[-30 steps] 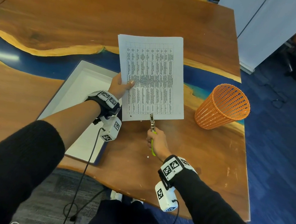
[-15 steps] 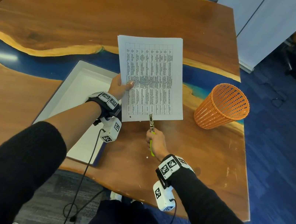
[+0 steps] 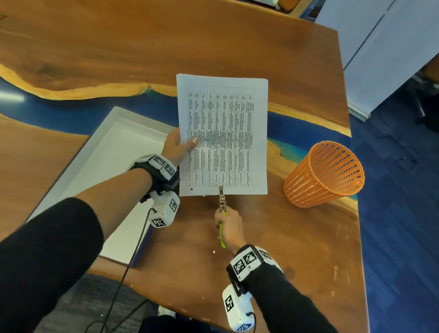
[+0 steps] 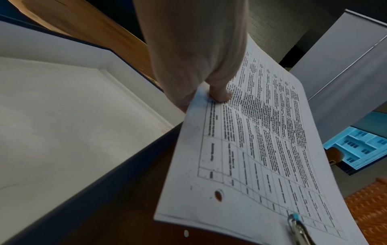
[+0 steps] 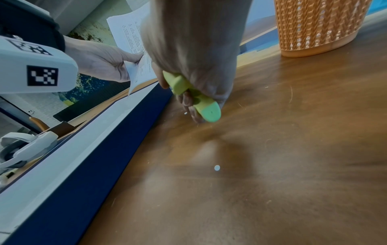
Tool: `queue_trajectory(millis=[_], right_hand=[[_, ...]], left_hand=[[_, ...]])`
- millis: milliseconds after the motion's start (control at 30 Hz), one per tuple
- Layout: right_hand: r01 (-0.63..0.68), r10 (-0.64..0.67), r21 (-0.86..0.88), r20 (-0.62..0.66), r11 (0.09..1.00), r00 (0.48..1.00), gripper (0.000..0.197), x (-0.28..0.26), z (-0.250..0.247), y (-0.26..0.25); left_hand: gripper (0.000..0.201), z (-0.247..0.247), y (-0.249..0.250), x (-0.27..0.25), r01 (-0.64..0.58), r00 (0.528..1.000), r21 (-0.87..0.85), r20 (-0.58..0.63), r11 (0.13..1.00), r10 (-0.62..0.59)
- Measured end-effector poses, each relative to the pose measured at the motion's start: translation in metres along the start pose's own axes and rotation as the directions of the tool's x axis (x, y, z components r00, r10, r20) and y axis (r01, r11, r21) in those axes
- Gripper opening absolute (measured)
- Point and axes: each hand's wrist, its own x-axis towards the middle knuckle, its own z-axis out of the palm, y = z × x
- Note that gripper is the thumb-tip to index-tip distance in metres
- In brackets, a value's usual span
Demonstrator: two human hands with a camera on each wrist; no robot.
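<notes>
Pinching the printed paper stack (image 3: 222,135) with the left hand (image 3: 177,145) while the right hand (image 3: 229,226) grips a green-handled hole punch (image 3: 221,199), its head on the sheets' bottom edge.

Orange basket (image 3: 325,177) upright on wooden table (image 3: 118,35); white tray (image 3: 116,155) well apart, flat.

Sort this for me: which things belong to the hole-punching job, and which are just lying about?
In the job: paper stack, pinched by the left hand; green-handled hole punch, gripped by the right hand, its head at the stack's near edge.
Lying about: white tray; orange basket; loose paper dot on the table.
</notes>
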Motion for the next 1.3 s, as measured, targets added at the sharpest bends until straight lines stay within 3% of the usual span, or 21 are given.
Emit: queue_trajectory(millis=[600, 733, 833, 1000, 1133, 1300], right_hand=[[0.042, -0.042, -0.036, 0.013, 0.998, 0.999, 0.008, 0.004, -0.004, -0.003], [0.081, -0.081, 0.122, -0.004, 0.989, 0.997, 0.042, -0.002, -0.007, -0.003], [0.160, -0.158, 0.115, -0.023, 0.980, 0.987, 0.058, -0.004, -0.009, -0.005], [0.219, -0.218, 0.089, -0.012, 0.972, 0.976, 0.060, -0.002, -0.010, -0.004], [0.221, -0.221, 0.004, 0.009, 0.975, 0.975, 0.076, -0.002, -0.011, 0.004], [0.225, -0.226, 0.039, 0.015, 0.974, 0.974, 0.079, -0.006, -0.013, 0.002]], left_hand=[[0.037, -0.001, -0.006, 0.008, 0.004, 1.000, 0.011, -0.019, 1.000, -0.004], [0.037, -0.002, -0.005, 0.010, 0.010, 1.000, 0.031, -0.019, 0.999, -0.009], [0.037, -0.003, -0.003, 0.010, -0.001, 1.000, 0.044, -0.023, 0.999, 0.002], [0.038, -0.003, -0.001, 0.009, -0.001, 1.000, 0.027, -0.029, 1.000, 0.001], [0.039, -0.005, 0.000, 0.008, 0.004, 1.000, 0.023, -0.028, 1.000, -0.004], [0.039, -0.007, 0.000, 0.006, -0.014, 1.000, 0.035, -0.020, 0.999, 0.015]])
